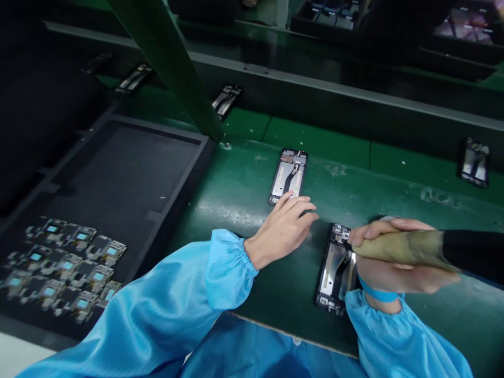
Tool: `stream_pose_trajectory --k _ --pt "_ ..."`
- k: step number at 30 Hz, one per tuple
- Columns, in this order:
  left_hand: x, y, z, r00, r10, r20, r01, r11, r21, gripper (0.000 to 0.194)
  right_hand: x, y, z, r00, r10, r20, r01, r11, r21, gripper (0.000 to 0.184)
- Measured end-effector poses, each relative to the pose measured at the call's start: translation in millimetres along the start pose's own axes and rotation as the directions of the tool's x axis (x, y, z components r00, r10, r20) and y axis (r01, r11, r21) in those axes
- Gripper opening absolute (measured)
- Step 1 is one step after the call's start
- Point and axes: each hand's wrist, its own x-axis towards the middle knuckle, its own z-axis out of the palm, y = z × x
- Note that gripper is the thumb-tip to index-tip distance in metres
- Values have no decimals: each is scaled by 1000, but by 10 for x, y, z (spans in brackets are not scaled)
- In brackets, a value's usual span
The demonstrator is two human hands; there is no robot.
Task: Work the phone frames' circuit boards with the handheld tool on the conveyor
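My left hand (284,227) reaches out flat over the green bench, its fingertips touching the near end of an open phone frame (289,175). My right hand (394,257) grips a tape-wrapped electric screwdriver (417,248) that lies nearly level, its tip pointing left at the top of a second open phone frame (334,268) lying just in front of me. Both arms wear blue sleeves, and a blue strap circles the right wrist.
A black foam tray (129,173) at the left holds several small camera modules (66,262). More phone frames lie on the belt behind: two at the far left (134,79) (227,100) and one at the right (475,161). A green post (173,63) slants down.
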Motion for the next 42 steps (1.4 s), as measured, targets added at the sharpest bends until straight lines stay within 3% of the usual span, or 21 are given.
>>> stream_pose_trajectory --k 5,9,11,12,14,16,18,20,22,24,27,31,34,37,42 --pt "4 -16 -1 1000 -3 2 3 1000 -3 26 -7 61 22 989 -126 73 127 992 -1 59" --pt "33 -2 -31 1000 -14 -12 14 1000 -13 26 -33 119 82 991 -117 67 115 993 22 56" --pt "23 101 -41 996 85 27 -83 994 -71 20 -26 113 101 995 -84 44 84 996 18 54" --pt "4 183 -39 980 187 67 -178 976 -122 18 -7 93 96 997 -68 32 68 998 7 54" --pt "-55 377 -12 900 410 148 -373 900 -227 27 67 23 39 997 -80 -19 80 997 -23 57" --pt "-104 536 43 833 507 222 -455 856 -245 41 177 -70 -81 977 -169 -129 160 984 -75 61" --pt "-77 581 122 847 461 266 -433 887 -158 40 294 -145 -235 949 -227 -221 203 971 -127 63" --pt "77 492 224 897 361 255 -362 931 -43 26 382 -169 -368 935 -216 -280 180 973 -146 64" --pt "356 321 349 955 231 185 -249 966 77 17 426 -141 -435 929 -187 -318 145 978 -149 65" --pt "698 148 486 992 86 91 -102 975 199 24 431 -86 -434 922 -181 -343 135 979 -153 66" --pt "1158 -13 667 999 -46 -29 52 959 278 36 408 -13 -388 929 -174 -327 131 980 -147 64" --pt "1412 -57 791 999 -36 -35 42 981 187 43 389 25 -387 933 -180 -310 139 979 -151 60" --pt "1294 -8 795 1000 10 12 -12 987 163 43 392 31 -417 941 -164 -295 125 981 -146 62" --pt "950 104 707 997 47 56 -55 987 149 44 398 34 -432 936 -178 -304 135 978 -158 60" --pt "195 200 263 986 126 113 -139 983 123 43 394 33 -417 934 -203 -293 160 973 -166 62"
